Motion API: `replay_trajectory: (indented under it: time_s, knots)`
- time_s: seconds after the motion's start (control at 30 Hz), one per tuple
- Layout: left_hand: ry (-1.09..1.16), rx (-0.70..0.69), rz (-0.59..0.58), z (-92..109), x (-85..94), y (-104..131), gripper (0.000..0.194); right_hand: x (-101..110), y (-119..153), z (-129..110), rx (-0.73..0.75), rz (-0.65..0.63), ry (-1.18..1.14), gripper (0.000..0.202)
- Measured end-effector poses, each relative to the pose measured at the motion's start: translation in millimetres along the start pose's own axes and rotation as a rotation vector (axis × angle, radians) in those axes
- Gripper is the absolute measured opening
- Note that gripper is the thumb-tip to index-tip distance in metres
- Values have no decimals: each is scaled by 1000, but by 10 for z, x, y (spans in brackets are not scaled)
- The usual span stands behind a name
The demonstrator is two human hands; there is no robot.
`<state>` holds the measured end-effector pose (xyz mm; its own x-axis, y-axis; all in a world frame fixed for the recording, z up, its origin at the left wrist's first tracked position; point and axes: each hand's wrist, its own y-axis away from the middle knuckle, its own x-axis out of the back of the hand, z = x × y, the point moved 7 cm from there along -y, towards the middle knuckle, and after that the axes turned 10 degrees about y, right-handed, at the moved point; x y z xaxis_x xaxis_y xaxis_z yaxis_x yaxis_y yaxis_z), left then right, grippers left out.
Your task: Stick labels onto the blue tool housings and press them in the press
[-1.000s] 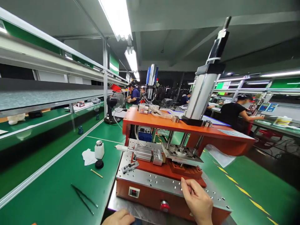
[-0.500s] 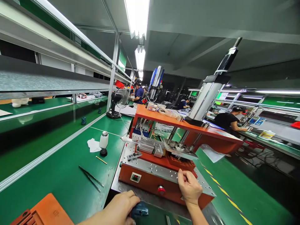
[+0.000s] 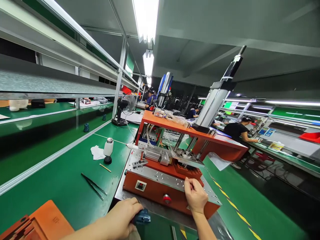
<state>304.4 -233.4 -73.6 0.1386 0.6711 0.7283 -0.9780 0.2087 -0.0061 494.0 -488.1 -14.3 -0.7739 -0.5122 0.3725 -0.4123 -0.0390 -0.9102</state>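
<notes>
My left hand [image 3: 125,215] is closed around a small dark blue plastic part [image 3: 142,217], held low in front of the orange press machine [image 3: 150,187]. Part of the blue piece is hidden by my fingers. My right hand [image 3: 196,196] is curled into a fist over the machine's front top edge, right of a red push button [image 3: 166,199]. Whatever lies inside that fist is hidden. Behind it, a metal press plate [image 3: 190,160] on guide rods sits close above an orange fixture block [image 3: 187,171]. A tall silver cylinder [image 3: 211,106] rises from the machine's upper deck.
On the green bench left lie black tweezers [image 3: 93,186], a wooden stick [image 3: 105,167], a black cap [image 3: 107,160], a white bottle [image 3: 108,147] and tissue [image 3: 97,152]. An orange fixture [image 3: 51,218] stands near left. Beyond are a fan [image 3: 122,110] and people working.
The whole view has shifted slightly, so the machine and bench items appear a little further left. Both hands keep nearly the same pose, the left still gripping the blue part.
</notes>
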Motion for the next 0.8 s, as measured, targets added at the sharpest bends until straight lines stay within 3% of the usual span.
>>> replay_trajectory:
  time_s: [0.27,0.53,0.8]
  knots:
    - [-88,47,-17,-114,-32,-36,49,64,37,35,38,44,-47,45]
    - [-216,21,-128,67,-9,21,41,92,50,30,80,90,-70,40]
    - [-227,-30,-64,10,-5,39,37,98,51,14,91,77,-95,39]
